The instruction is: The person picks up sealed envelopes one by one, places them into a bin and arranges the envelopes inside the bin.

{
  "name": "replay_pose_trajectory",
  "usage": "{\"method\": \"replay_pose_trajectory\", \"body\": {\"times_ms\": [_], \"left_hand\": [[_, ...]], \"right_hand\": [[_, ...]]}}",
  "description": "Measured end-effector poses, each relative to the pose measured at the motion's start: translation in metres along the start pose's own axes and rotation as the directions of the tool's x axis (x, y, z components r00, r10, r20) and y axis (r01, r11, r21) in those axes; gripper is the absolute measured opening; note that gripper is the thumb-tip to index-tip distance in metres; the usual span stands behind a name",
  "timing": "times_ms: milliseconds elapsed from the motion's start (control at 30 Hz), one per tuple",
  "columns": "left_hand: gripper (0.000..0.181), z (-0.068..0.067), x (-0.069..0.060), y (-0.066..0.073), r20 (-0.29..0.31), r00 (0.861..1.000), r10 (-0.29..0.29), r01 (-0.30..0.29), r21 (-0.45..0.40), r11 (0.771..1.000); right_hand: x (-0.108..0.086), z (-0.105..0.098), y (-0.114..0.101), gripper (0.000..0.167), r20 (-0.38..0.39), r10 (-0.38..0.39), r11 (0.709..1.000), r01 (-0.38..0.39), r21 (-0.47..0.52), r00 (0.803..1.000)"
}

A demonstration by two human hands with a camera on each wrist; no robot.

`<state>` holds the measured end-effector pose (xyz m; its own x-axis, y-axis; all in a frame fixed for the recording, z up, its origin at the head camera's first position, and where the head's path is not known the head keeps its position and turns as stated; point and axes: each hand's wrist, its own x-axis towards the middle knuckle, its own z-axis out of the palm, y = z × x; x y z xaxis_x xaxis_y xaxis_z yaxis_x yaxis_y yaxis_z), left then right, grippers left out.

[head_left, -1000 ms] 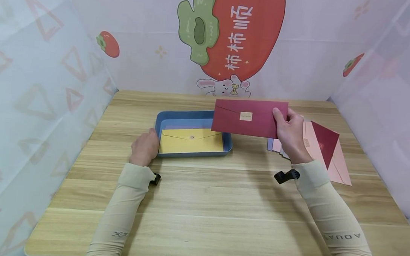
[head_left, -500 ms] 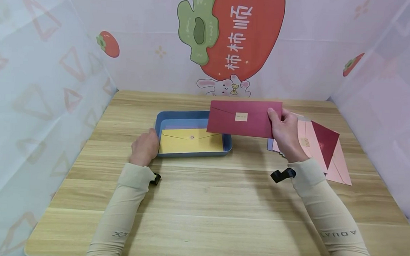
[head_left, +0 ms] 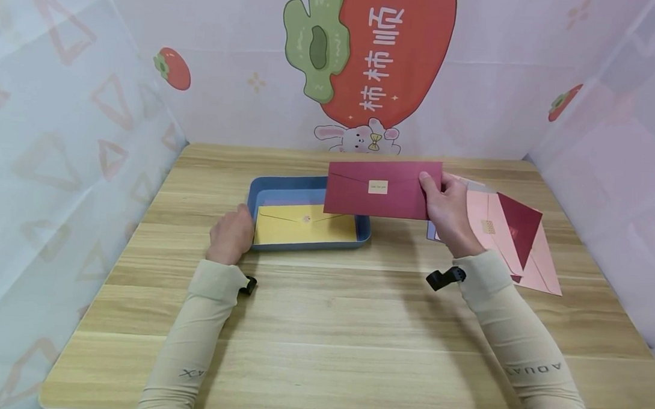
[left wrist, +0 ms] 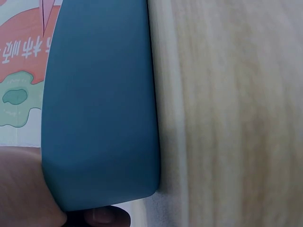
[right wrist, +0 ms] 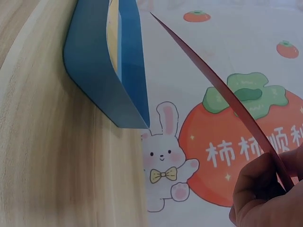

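Observation:
Between thumb and fingers, my right hand [head_left: 447, 215] pinches a dark red envelope [head_left: 349, 199] by its right end. The envelope carries a small pale label and hangs above the right side of a blue tray [head_left: 310, 248], hiding that corner. In the right wrist view the envelope [right wrist: 222, 90] appears nearly edge-on, slightly bowed and apart from the tray. Inside the tray a yellow envelope [head_left: 299, 229] with a round seal lies over bluish-purple ones. My left hand [head_left: 231, 234] holds the tray's left end; the left wrist view shows fingers around the tray's wall [left wrist: 99, 104].
At the right of the wooden table [head_left: 333, 337], several envelopes overlap: pink ones [head_left: 544, 275], a dark red one [head_left: 523, 226], and bluish ones partly hidden behind my right hand. A printed cloth backdrop [head_left: 227, 117] stands around the table's back and sides.
My right hand has carried the dark red envelope a little leftward, further over the tray. More of the pink envelopes shows at the right. My left hand and the tray stay put.

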<state>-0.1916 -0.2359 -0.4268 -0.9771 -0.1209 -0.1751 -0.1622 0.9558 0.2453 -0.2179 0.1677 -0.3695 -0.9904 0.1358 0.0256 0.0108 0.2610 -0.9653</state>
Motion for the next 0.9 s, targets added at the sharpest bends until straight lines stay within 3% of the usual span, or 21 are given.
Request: {"method": "replay_pose_trajectory", "body": {"times_ms": [900], "left_hand": [[0.035, -0.002, -0.001, 0.001, 0.011, 1.0, 0.005, -0.005, 0.008, 1.0]], "right_hand": [[0.003, 0.022, -0.001, 0.047, 0.047, 0.029, 0.998, -0.031, 0.046, 0.998]]}}
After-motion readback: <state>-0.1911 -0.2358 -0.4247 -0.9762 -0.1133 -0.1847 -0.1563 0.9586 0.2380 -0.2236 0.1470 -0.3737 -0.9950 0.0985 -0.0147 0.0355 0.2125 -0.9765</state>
